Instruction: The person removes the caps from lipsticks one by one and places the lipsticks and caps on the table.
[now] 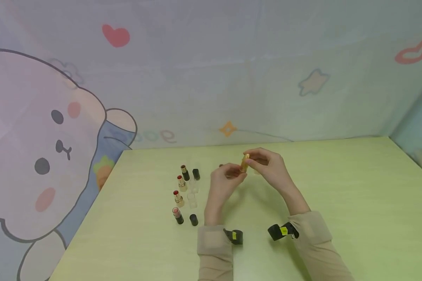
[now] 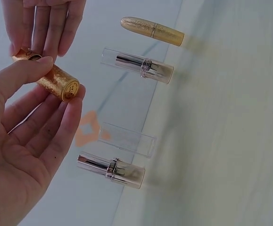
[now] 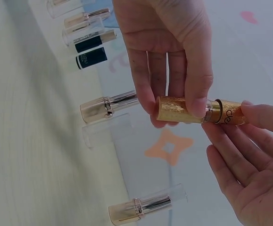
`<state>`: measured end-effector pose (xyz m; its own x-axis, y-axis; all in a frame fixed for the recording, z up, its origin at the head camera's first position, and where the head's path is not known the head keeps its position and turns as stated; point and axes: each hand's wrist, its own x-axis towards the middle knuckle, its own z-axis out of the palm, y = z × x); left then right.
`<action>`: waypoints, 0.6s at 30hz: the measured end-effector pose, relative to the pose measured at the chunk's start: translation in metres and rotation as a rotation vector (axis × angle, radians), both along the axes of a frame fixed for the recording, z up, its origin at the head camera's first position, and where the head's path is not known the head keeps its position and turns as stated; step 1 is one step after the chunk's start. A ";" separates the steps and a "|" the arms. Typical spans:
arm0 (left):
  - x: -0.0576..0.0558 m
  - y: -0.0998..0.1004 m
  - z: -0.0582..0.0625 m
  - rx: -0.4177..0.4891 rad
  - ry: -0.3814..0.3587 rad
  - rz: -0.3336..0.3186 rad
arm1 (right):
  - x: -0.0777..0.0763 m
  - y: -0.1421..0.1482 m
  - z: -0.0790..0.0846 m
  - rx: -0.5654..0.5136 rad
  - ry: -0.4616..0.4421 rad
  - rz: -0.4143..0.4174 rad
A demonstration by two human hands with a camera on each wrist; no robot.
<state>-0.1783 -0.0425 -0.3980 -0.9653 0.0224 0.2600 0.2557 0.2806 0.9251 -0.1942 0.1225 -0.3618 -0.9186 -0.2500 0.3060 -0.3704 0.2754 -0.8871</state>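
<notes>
Both hands meet at a gold lipstick tube (image 1: pixel 244 163), held tilted above the table. My left hand (image 1: pixel 226 181) pinches its lower end between thumb and fingers. At the upper end, my right hand (image 1: pixel 270 168) pinches the tube with thumb and fingertips. In the right wrist view a dark ring and a shiny collar show midway along the lipstick tube (image 3: pixel 178 110), with lettering near the right hand (image 3: pixel 252 174). Beyond the hands, in the left wrist view, stand a lipstick (image 2: pixel 110 169) beside a clear cap (image 2: pixel 127 140), a clear-capped lipstick (image 2: pixel 145 68) and a gold bullet-shaped lipstick (image 2: pixel 153 31).
Left of the left hand, uncapped lipsticks stand in a column, among them a red one (image 1: pixel 178 198) and a pink one (image 1: pixel 177 215). Beside them stand black caps (image 1: pixel 194 219) and clear caps (image 1: pixel 192 200). A printed cloth (image 1: pixel 211 78) hangs behind the table (image 1: pixel 358 203).
</notes>
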 end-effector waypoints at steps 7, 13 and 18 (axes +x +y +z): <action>0.000 -0.004 -0.002 -0.028 0.017 -0.018 | 0.002 0.002 0.003 -0.018 -0.008 0.008; 0.001 -0.008 -0.003 -0.064 0.007 -0.023 | 0.001 0.003 0.004 -0.025 0.006 0.001; 0.002 -0.012 -0.002 -0.098 0.003 -0.009 | 0.003 0.004 0.006 -0.031 0.018 -0.020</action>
<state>-0.1766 -0.0549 -0.3996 -0.9641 0.0564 0.2593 0.2616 0.3671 0.8926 -0.1916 0.1264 -0.3555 -0.9174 -0.2222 0.3301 -0.3816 0.2556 -0.8883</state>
